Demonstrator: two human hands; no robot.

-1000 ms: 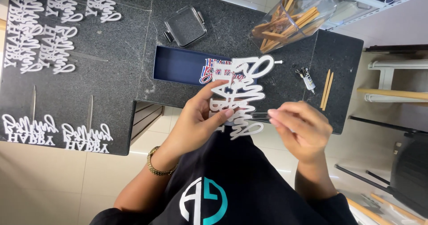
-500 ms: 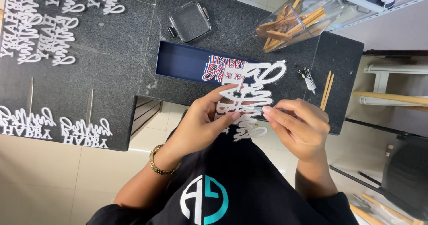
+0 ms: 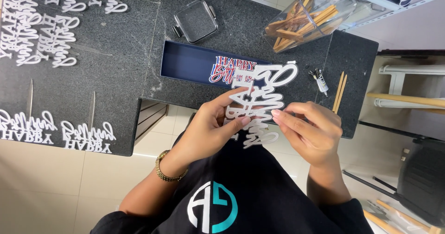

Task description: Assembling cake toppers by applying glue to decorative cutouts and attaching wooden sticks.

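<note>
White cutout lettering (image 3: 259,102) is hanging mid-frame over the counter (image 3: 116,67), with left hand (image 3: 211,129) fingers pinching one edge and right hand (image 3: 308,132) fingers gripping the other; supporting both sides evenly is keeping thin strokes from bending.

Bright, even indoor light, soft shadows, sharp focus, slight wide-angle distortion at edges.
</note>
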